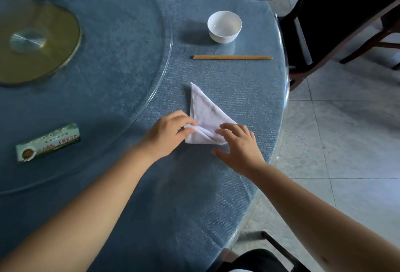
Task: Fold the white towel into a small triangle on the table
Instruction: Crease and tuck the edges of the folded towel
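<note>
Both my forearms reach over the round table (216,207) with its blue cloth. My left hand (167,134) pinches the near left corner of the white towel (205,116) between thumb and fingers. My right hand (238,148) is open, its fingertips pressing flat on the near right part. The towel lies as a triangle, point away from me. Beyond it lie chopsticks (232,57) and a white bowl (224,26).
</note>
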